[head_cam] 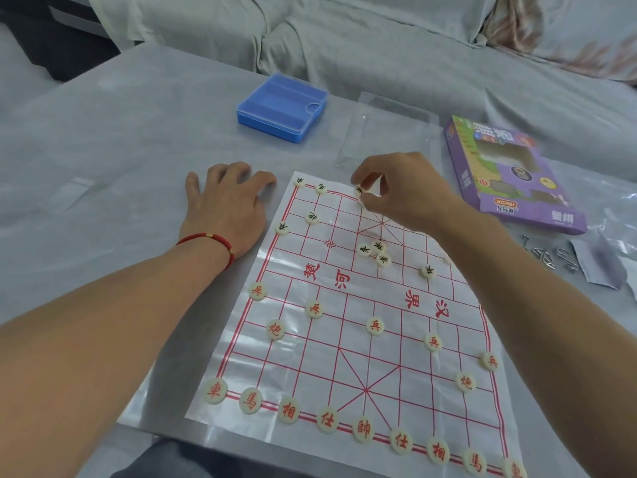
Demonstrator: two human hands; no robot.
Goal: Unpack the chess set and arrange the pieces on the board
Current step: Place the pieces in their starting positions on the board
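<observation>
Hidden or cut off: the last red piece [516, 470] on the near row runs off the bottom edge; the right forearm covers part of the far right of the board, and a pale disc shows only as a sliver at its edge.
Hard to read: the black characters on the far pieces are too small to name.
Right hand [396, 191]: fingers curled, thumb and fingertips pinching a black-marked piece [359, 190] at the board's far row.
Left hand [224, 205]: fingers spread and relaxed, resting flat on the grey cloth-covered table [103, 150] just left of the board, holding nothing.
Board: the thin plastic xiangqi sheet [344, 339] lies flat in front of the person.
Red pieces: set out on the near half.
Loose black pieces [374, 252]: clustered touching near the middle of the far half.
Blue plastic case [282, 106]: beyond the board, lid on.
Purple box [510, 174]: right of the board.
</observation>
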